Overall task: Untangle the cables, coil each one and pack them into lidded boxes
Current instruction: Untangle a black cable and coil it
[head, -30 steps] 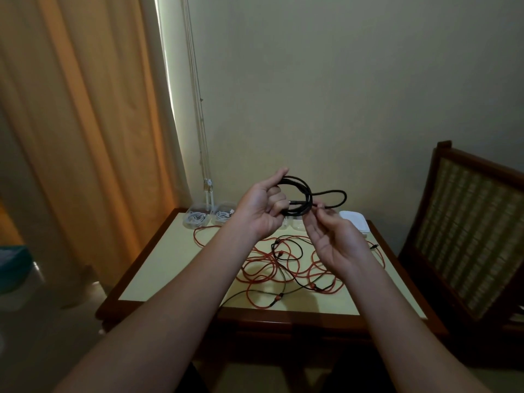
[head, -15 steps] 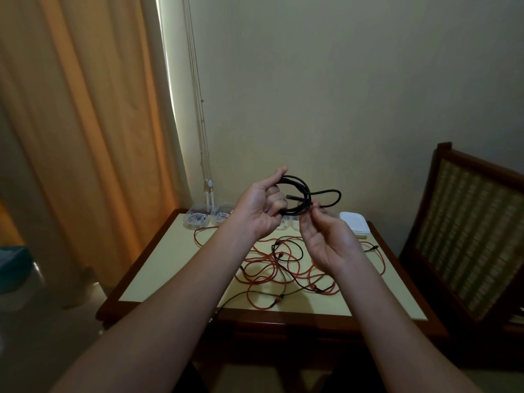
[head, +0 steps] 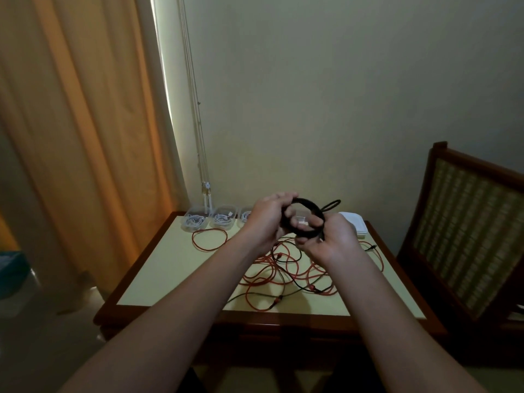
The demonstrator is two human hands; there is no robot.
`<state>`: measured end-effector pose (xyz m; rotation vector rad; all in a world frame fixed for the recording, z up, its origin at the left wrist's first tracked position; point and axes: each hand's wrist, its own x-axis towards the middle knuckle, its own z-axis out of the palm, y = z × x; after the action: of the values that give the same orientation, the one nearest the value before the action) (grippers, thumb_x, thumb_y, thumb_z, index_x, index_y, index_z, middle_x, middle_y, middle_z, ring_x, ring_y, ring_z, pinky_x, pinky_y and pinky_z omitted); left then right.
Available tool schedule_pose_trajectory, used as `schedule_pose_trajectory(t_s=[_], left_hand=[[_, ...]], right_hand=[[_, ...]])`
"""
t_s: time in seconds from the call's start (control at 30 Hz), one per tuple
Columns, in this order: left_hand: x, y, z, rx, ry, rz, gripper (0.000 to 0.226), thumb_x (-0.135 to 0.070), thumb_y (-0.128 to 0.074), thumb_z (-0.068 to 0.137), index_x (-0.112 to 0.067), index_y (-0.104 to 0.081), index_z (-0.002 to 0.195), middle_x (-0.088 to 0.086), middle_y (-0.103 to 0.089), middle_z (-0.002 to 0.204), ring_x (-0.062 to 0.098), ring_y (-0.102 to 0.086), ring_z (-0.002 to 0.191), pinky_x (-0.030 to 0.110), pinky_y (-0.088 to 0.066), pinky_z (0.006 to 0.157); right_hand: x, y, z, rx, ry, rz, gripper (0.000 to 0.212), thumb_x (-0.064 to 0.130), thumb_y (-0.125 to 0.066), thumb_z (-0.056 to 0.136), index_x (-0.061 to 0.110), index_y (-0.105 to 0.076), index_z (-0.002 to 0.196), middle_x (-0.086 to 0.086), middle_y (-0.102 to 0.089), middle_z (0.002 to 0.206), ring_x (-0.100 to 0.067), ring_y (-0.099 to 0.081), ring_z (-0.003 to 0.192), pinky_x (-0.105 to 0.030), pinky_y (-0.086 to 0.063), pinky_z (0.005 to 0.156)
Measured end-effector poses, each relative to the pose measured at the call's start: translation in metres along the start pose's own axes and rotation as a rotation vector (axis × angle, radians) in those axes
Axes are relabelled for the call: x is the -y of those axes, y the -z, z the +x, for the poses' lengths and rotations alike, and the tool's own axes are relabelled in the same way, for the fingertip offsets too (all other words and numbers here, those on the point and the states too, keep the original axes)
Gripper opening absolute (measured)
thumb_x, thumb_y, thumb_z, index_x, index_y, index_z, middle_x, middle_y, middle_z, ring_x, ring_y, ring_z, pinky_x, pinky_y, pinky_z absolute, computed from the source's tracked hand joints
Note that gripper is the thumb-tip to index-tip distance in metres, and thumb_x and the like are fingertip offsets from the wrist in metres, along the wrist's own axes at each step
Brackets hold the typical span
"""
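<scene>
Plain wall and an orange curtain (head: 85, 137) are backing the scene; a wooden chair (head: 467, 236) is standing off the right edge of the table (head: 170, 268).

Red cables (head: 286, 268) are lying tangled over the middle of the table, a thin black cable (head: 368, 246) threading through them toward the right edge. Three clear boxes (head: 224, 218) holding white cables are sitting along the far edge from the far left corner. A white stack (head: 354, 224), possibly lids, is sitting at the far right corner.

Left hand (head: 266, 219) is gripping the left side of the black coil (head: 307, 235), fingers curled round the bundled turns. Right hand (head: 331, 241) is clamping the lower right of the same coil between thumb and fingers. Both are holding it in the air above the far half of the table.

Coil is standing roughly upright, opening facing the camera. A loose loop (head: 338, 201) of the same cable is sticking out from its upper right, pointing toward the far right corner, just above the right hand and away from the left.

Judgement: the right hand is nearer for taking up that loop while the left is steadying the ring. The boxes are lying beyond and left of the coil, so the left hand is nearer for packing.
</scene>
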<state>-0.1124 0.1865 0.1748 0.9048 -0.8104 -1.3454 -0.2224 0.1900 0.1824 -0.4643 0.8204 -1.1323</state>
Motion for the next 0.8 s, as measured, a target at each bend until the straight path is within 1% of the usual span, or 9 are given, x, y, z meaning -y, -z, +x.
schedule_pose_trajectory(t_s=[0.07, 0.13, 0.2, 0.27, 0.37, 0.43, 0.57, 0.67, 0.8], left_hand=[[-0.007, 0.003, -0.001, 0.069, 0.141, -0.074, 0.017, -0.006, -0.037, 0.103, -0.007, -0.053, 0.107, 0.004, -0.048, 0.058, 0.019, -0.049, 0.048, 0.034, -0.048, 0.059], [-0.013, 0.006, -0.003, 0.130, 0.279, -0.096, 0.023, -0.005, -0.034, 0.100, -0.005, -0.052, 0.115, 0.006, -0.050, 0.064, 0.020, -0.054, 0.052, 0.033, -0.056, 0.058], [-0.017, 0.007, -0.004, 0.177, 0.375, -0.104, 0.028, -0.008, -0.033, 0.099, -0.003, -0.052, 0.119, 0.004, -0.051, 0.064, 0.018, -0.057, 0.052, 0.033, -0.059, 0.059], [-0.017, 0.005, -0.004, 0.201, 0.418, -0.105, 0.021, -0.016, -0.034, 0.100, -0.007, -0.052, 0.107, 0.000, -0.045, 0.055, 0.014, -0.049, 0.043, 0.026, -0.053, 0.052], [-0.009, -0.002, 0.001, 0.154, 0.393, -0.110, 0.025, -0.028, -0.033, 0.106, -0.015, -0.048, 0.090, -0.007, -0.027, 0.042, 0.007, -0.024, 0.029, 0.016, -0.027, 0.035], [-0.005, -0.002, 0.007, 0.076, 0.318, -0.133, 0.032, -0.028, -0.030, 0.108, -0.013, -0.050, 0.089, -0.008, -0.022, 0.041, 0.006, -0.017, 0.027, 0.015, -0.016, 0.031], [-0.004, 0.004, 0.015, -0.029, 0.249, -0.203, 0.026, -0.012, -0.033, 0.104, -0.013, -0.049, 0.083, -0.008, -0.020, 0.043, 0.007, -0.015, 0.028, 0.015, -0.014, 0.029], [-0.006, 0.007, 0.014, -0.062, 0.201, -0.215, 0.025, -0.008, -0.032, 0.104, -0.012, -0.055, 0.096, -0.007, -0.019, 0.045, 0.006, -0.015, 0.029, 0.015, -0.014, 0.029], [-0.015, 0.012, 0.015, -0.128, 0.094, -0.211, 0.028, -0.006, -0.027, 0.104, -0.013, -0.054, 0.108, -0.008, -0.019, 0.044, 0.005, -0.014, 0.030, 0.015, -0.013, 0.029]], right_hand=[[0.002, 0.006, 0.000, -0.004, 0.010, -0.071, 0.029, -0.003, -0.026, 0.094, 0.004, -0.050, 0.079, -0.005, -0.047, 0.043, -0.015, -0.040, 0.042, -0.027, -0.020, 0.054], [0.000, 0.013, 0.008, -0.005, 0.016, -0.129, 0.033, 0.002, -0.030, 0.098, -0.005, -0.060, 0.107, -0.008, -0.053, 0.055, -0.013, -0.041, 0.042, -0.024, -0.024, 0.050], [-0.003, 0.019, 0.020, -0.002, 0.016, -0.158, 0.040, 0.009, -0.038, 0.100, -0.005, -0.057, 0.132, -0.005, -0.050, 0.066, -0.009, -0.041, 0.038, -0.019, -0.030, 0.041], [-0.006, 0.022, 0.028, -0.012, 0.058, -0.191, 0.030, 0.021, -0.049, 0.104, 0.001, -0.062, 0.122, -0.001, -0.041, 0.066, -0.008, -0.036, 0.041, -0.019, -0.035, 0.041], [-0.011, 0.020, 0.026, 0.018, 0.152, -0.296, 0.031, 0.045, -0.050, 0.104, 0.017, -0.055, 0.091, 0.004, -0.029, 0.056, -0.008, -0.026, 0.044, -0.021, -0.031, 0.047], [-0.015, 0.018, 0.024, 0.047, 0.252, -0.428, 0.040, 0.051, -0.045, 0.104, 0.014, -0.057, 0.094, 0.005, -0.031, 0.056, -0.009, -0.029, 0.046, -0.023, -0.030, 0.047], [-0.025, 0.025, 0.022, -0.021, 0.542, -0.894, 0.040, 0.041, -0.042, 0.107, 0.008, -0.062, 0.096, -0.003, -0.051, 0.065, -0.015, -0.045, 0.054, -0.030, -0.038, 0.049], [-0.028, 0.031, 0.022, -0.049, 0.743, -1.171, 0.040, 0.038, -0.044, 0.106, 0.010, -0.068, 0.094, -0.007, -0.064, 0.069, -0.018, -0.054, 0.058, -0.033, -0.035, 0.052], [-0.022, 0.035, 0.018, 0.044, 0.756, -1.237, 0.028, 0.034, -0.046, 0.107, 0.019, -0.067, 0.095, -0.004, -0.069, 0.065, 0.000, -0.051, 0.043, -0.016, -0.029, 0.045]])
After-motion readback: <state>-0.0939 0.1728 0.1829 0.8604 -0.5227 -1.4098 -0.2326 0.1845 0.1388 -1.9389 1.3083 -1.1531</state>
